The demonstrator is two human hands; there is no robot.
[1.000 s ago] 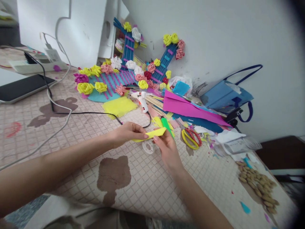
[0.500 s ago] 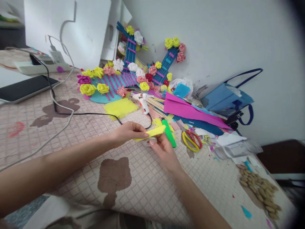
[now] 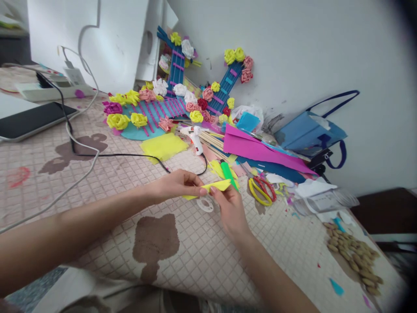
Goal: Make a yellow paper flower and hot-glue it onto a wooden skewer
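A folded strip of yellow crepe paper (image 3: 220,185) stretches between my two hands above the table. My left hand (image 3: 182,184) pinches it near the middle with thumb and fingers. Thumb and fingers of my right hand (image 3: 228,203) grip it farther right, close to the left thumb. Below the strip lies a white ring-shaped piece (image 3: 206,204) on the tablecloth. A green tube-like item (image 3: 229,174) lies just behind my right hand, and scissors with red and yellow handles (image 3: 260,191) rest to its right.
A white glue gun (image 3: 195,140) with a black cord stands beyond my hands, beside yellow paper sheets (image 3: 164,147). Farther back are blue panels (image 3: 156,114) decorated with paper flowers. Peanuts (image 3: 353,256) are heaped at the right, a dark tablet-like device (image 3: 35,121) at the left.
My right hand has shifted from underneath the yellow strip to pinching it with the thumb on top. The white ring below now shows more fully.
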